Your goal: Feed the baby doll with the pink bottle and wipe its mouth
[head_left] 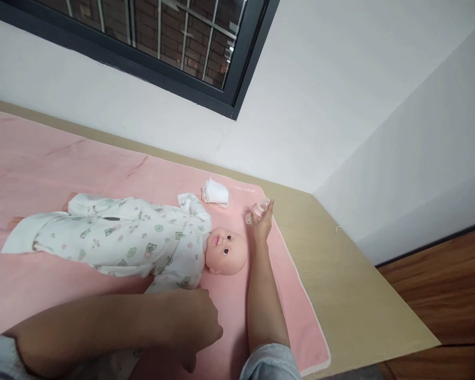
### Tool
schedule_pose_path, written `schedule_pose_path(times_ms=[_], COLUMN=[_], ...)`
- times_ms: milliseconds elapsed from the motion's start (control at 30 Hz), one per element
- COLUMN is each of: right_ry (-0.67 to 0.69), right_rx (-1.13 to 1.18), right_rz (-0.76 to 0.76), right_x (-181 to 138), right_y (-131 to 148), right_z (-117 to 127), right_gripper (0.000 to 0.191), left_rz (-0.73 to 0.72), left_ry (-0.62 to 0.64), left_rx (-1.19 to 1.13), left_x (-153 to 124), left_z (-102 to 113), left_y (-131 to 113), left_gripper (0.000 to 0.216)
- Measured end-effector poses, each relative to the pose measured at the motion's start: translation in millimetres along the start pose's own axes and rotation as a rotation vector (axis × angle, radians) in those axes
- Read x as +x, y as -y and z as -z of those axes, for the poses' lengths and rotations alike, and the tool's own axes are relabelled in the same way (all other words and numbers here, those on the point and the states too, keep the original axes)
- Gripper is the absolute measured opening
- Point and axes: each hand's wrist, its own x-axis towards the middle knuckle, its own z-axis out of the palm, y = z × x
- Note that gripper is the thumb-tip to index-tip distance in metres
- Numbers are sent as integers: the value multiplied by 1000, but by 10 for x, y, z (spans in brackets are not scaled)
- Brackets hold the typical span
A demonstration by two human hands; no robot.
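Observation:
A baby doll (225, 251) lies on its back on a pink mat (114, 174), its head toward the right. It wears a white suit (122, 232) printed with small animals. Beyond the doll's head, my right hand (263, 224) is closed around a clear baby bottle (260, 208), resting at the mat's far right corner. My left hand (200, 322) is curled in a fist in front of the doll's shoulder. Its fingertips are turned away, so anything inside them is hidden. Patterned white fabric (124, 361) shows below my left forearm.
A small stack of folded white cloth (216, 192) lies on the mat behind the doll's head. The mat covers part of a pale wooden board (332, 269). A white wall (277, 132) and a dark-framed barred window (221, 100) stand behind; brown wood panels (451, 285) are at right.

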Motion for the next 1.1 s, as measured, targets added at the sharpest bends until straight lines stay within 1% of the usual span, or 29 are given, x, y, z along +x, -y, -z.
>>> schedule_pose_path(times_ms=[100,167,233,333,400,467,533,600,733,967,1100], right_ry=[-15,-43,-94,-207,-263,-229,-132,-35,73,100,129], right_rx=[68,115,166,195,119,-31,-167,-234,-337,-487,-524], right_rz=[-2,11,12,-58,-144,-225,-263,-273,-253,-178,-160], right_x=[-32,-39,-27,13,39,51,49,41,32,31,24], right_y=[-81,-118,-151,-236,-328,-434,-526,-582,-582,-510,-527], right_z=[-61,-94,-106,-72,-21,37,82,103,96,98,86], right_gripper=[83,79,74,65,55,49,47,45,43,44,38], left_rz=[-4,-11,-10,-8,-6,-4,-6,-7,1,-18,-7], left_ry=[18,8,27,74,83,89,95,94,59,59,55], left_rx=[8,8,2,3,5,-5,-19,-26,-26,-42,-45], left_x=[-3,-10,-22,-42,-51,-54,-54,-56,-63,-23,-23], left_z=[17,37,64,114,144,163,174,181,180,125,134], left_y=[-15,-24,-29,-33,-36,-36,-34,-31,-26,-12,-18], left_gripper=[37,37,39,42,42,42,43,44,41,44,43])
